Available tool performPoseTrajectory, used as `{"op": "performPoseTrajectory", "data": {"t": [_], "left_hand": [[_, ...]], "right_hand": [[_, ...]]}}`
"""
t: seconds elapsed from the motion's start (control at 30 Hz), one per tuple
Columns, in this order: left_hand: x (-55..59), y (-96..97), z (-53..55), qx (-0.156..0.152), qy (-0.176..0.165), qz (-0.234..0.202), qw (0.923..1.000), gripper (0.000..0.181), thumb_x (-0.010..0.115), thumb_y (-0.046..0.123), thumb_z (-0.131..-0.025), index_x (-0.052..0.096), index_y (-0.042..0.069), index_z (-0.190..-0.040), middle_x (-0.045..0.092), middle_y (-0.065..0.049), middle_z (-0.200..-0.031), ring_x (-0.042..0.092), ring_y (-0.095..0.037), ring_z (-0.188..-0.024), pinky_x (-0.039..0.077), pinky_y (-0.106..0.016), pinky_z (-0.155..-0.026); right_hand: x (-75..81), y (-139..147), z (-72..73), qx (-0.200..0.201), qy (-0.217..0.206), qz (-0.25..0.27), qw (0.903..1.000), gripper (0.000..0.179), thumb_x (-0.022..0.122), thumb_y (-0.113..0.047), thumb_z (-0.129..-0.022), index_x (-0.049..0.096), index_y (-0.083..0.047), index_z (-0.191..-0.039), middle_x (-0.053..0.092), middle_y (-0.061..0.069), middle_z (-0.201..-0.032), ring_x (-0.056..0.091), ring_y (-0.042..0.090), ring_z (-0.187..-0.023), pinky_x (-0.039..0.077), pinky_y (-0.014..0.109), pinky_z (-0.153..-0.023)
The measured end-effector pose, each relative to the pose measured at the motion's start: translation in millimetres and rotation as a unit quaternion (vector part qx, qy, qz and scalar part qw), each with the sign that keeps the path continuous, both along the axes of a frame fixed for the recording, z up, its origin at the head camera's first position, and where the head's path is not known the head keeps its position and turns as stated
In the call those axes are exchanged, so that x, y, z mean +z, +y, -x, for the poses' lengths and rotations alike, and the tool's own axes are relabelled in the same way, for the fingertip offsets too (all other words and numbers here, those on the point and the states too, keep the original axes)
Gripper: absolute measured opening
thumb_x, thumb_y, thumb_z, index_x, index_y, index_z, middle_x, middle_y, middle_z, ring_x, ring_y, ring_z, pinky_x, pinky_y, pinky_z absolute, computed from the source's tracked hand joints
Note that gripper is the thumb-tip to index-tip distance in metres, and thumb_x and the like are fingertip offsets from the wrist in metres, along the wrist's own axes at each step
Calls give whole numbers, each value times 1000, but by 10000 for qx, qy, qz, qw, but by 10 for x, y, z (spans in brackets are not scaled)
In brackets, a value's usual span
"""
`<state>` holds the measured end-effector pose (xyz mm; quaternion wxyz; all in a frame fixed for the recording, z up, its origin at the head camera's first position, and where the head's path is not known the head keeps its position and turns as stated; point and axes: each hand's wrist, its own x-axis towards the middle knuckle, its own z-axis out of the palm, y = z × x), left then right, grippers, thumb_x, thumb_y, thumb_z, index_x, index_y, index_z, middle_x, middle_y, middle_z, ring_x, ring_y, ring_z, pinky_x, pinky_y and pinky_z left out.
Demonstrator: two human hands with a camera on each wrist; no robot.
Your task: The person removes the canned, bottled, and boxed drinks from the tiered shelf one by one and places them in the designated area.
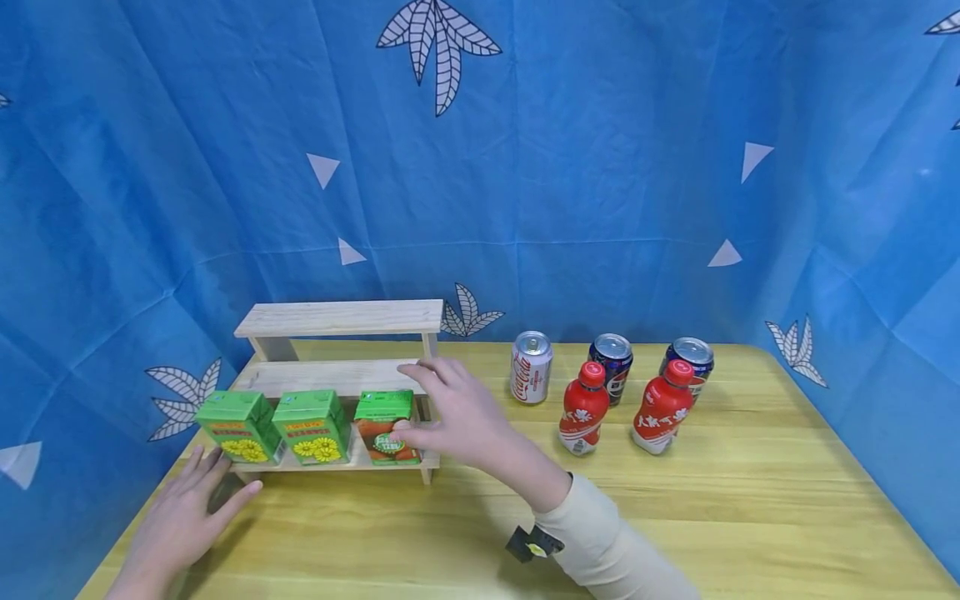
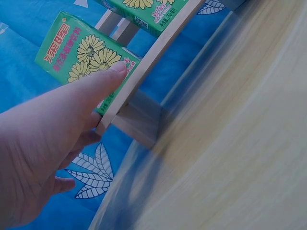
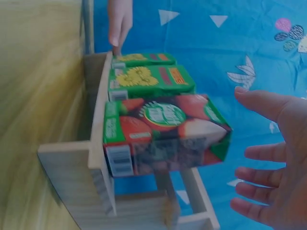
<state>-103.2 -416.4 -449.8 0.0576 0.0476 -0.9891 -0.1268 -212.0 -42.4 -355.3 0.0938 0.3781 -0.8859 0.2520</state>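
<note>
A small wooden tiered shelf (image 1: 341,321) bears three drink cartons on its lowest tier. Two are green with yellow flowers: the left carton (image 1: 238,425) and the middle carton (image 1: 311,427). At the right end stands a red-and-green carton (image 3: 168,117) with fruit pictures. Beside it, my right hand (image 1: 465,417) is spread, its thumb overlapping the carton in the head view; the right wrist view shows a gap between fingers and carton. My left hand (image 1: 176,521) is at the shelf's left end with extended fingers, fingertips right at the lower board near the left carton.
Right of the shelf on the wooden table (image 1: 480,533) stand a white Coca-Cola can (image 1: 531,368), two dark cans, one a dark blue can (image 1: 619,375), and two red bottles, a left bottle (image 1: 584,408) and a right bottle (image 1: 663,408). A blue curtain (image 1: 600,150) hangs behind.
</note>
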Motion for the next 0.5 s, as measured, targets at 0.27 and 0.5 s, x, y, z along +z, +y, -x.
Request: {"op": "performPoseTrajectory", "data": {"t": [0.27,0.5], "left_hand": [[-9,-6,-8,11,-89,27,10000,84,49,57,-96,34,-10,-146,26,-38,-150,5,-55,-145,16,-78,-105],[-8,-5,-1,33,-92,20,10000,84,48,57,-97,33,-10,-146,25,-38,-150,3,-54,-145,15,-78,-106]], "right_hand": [[-74,-179,-25,27,310,-309,9990,80,68,-64,-80,45,-23,-145,50,1,-140,47,17,-130,48,35,-108],[-120,-304,-10,-51,247,-371,9990,78,70,-63,-79,48,-23,-142,52,0,-139,49,15,-128,49,32,-105]]}}
